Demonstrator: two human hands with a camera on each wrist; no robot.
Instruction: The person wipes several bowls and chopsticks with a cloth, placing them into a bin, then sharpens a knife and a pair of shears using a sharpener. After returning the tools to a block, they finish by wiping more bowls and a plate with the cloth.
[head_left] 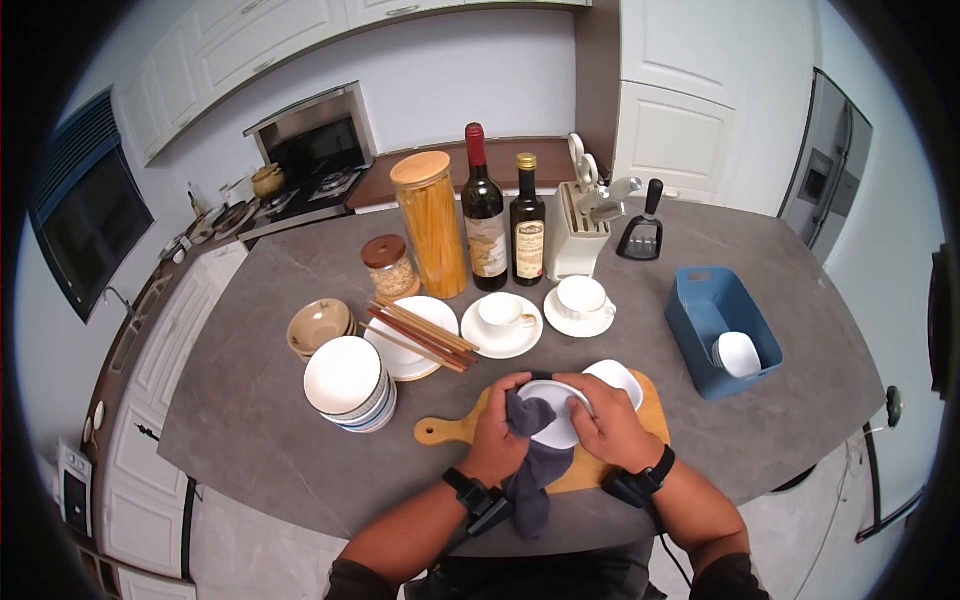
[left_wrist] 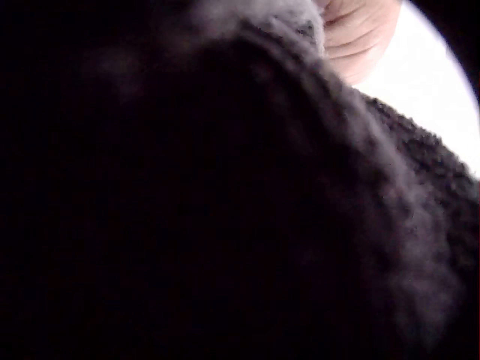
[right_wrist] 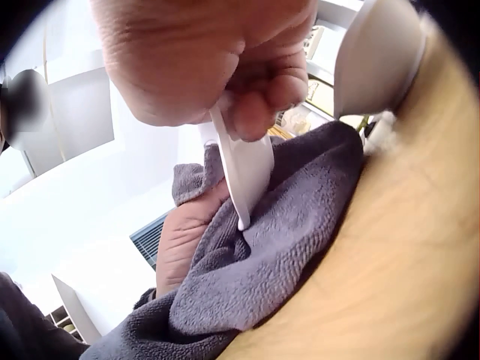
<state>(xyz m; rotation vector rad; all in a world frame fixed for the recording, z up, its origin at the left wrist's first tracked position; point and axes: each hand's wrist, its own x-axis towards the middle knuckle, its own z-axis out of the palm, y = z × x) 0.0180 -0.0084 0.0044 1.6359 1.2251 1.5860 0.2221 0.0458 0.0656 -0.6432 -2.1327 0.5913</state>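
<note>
Head view: both hands work close together over the cutting board, w/ the white dish btwn them, held up near the person's side of the surface. R hand pinches its rim at approx. 3 o'clock, thumb over the inside, fingers behind, prob. to steady it. L hand is curled at 9 o'clock, gripping the grey cloth against the dish, thumb side inward; cloth tail hangs toward 6, prob. just spare length. Such a grip likely lets cloth reach both faces while R hand keeps the dish from slipping. L wrist view is mostly dark fabric, so exact L finger positions: can't tell. From the held dish, another white dish sits at 2 o'clock on the board, seemingly w/in easy reach. Further out at 2, the blue basket holds white bowls, tucked in one end, maybe to save room. At 9–10, stacked bowls stand aside, apparently to keep the working spot free; chopsticks lie across a plate at 10.
</note>
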